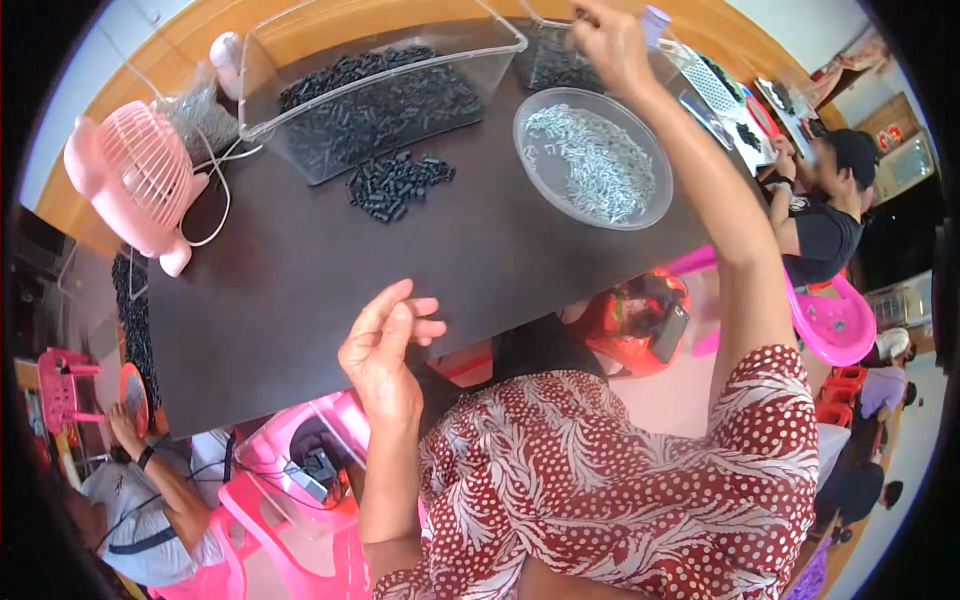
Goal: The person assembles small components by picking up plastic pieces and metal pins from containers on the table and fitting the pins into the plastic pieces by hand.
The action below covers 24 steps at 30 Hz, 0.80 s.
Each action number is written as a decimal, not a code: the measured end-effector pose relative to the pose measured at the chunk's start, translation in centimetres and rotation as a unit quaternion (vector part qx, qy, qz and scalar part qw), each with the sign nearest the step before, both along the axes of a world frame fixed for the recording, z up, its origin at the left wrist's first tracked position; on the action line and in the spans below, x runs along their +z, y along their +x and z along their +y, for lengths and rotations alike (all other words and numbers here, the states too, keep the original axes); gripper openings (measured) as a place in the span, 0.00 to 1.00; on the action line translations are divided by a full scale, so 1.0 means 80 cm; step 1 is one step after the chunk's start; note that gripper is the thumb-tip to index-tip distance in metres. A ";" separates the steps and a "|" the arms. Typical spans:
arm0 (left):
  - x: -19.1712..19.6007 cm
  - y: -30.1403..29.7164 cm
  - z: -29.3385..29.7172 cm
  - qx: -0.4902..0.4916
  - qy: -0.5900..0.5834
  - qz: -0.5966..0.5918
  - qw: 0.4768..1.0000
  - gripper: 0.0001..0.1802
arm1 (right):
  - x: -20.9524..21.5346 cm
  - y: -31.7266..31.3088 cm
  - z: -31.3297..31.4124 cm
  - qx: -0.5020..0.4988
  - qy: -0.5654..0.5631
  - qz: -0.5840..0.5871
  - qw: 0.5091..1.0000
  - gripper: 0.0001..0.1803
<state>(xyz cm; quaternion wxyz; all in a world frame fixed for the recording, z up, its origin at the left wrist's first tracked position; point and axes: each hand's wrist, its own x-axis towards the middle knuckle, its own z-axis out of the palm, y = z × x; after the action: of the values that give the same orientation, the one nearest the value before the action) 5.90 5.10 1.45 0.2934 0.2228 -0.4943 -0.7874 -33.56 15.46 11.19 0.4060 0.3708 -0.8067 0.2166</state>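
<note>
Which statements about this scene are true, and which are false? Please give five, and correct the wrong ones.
1. The right hand is near the small bin. True.
2. The left hand grips the fan. False: it is away from the fan, and nothing shows in it.
3. The fan is pink. True.
4. The silver pins lie in the large bin. False: they lie in the round tray.
5. A pile of black pieces lies outside the large bin. True.

Whether the right hand [612,45] holds anything is too blurred to tell; it partly hides the small clear bin [548,74], cropped by the top edge.
</note>
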 end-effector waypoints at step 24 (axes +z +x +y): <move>-0.008 -0.021 -0.020 0.076 -0.093 -0.046 0.992 0.11 | -0.113 0.226 -0.078 0.320 0.133 -0.114 0.931 0.10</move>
<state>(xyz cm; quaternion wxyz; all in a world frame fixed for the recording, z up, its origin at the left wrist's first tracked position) 4.26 3.49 0.81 0.3485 0.2676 -0.5598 -0.7025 -15.47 9.19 2.18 0.1677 0.6331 -0.7073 0.2662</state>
